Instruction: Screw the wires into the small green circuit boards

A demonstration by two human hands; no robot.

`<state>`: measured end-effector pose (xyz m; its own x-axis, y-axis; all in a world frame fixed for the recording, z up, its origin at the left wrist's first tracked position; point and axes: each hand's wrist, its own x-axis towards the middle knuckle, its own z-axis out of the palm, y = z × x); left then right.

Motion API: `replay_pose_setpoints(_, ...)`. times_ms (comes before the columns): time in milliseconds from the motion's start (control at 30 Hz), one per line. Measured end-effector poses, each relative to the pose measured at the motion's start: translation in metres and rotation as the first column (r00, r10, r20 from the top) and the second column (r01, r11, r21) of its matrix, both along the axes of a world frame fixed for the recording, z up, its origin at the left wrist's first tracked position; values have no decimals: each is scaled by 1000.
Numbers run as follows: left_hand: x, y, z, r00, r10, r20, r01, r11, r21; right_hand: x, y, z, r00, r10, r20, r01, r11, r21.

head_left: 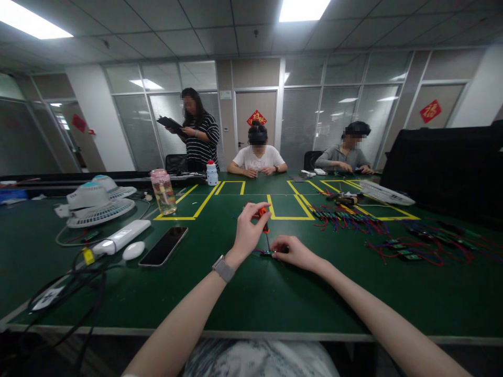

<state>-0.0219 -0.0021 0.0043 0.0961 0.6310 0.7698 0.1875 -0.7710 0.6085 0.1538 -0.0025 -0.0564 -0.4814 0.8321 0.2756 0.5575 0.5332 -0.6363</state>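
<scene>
Near the centre of the frame, we had our left hand [249, 224] closed around the orange-and-black handle of a screwdriver [266, 228], its shaft slanting down to a small green circuit board [266, 254] on the green table [251, 298]. Just right of the shaft, our right hand [294, 253] pinched the board's right edge; how firmly, we could not tell.

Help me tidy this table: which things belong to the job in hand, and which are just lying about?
In the job:
orange-and-black screwdriver, in the left hand
small green circuit board, held by the right hand
wired boards at right, probably

Lying about, it seems:
phone
pink-lidded bottle
red-capped bottle
</scene>
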Motion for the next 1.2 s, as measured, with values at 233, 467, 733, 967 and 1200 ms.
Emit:
replay_pose_setpoints(233,0,-2,2,999,-50,-17,50,999,-9,1,0,1,1000,-3,1,3,1000,-1)
replay_pose_setpoints(467,1,-4,2,1000,21,-8,-21,1000,21,2,1,-2,1000,-5,-4,5,1000,8)
replay_pose_setpoints(733,1,-5,2,998,-8,-61,10,999,33,2,3,-3,1000,8,-11,-8,1000,2)
replay_pose_setpoints(967,1,-5,4,996,68,-51,-66,996,54,1,1,0,1000,-6,1,6,1000,4)
replay_pose_setpoints(1200,1,-2,0,994,55,-100,-49,997,55,1,1,1,1000,6,-1,-6,1000,0)
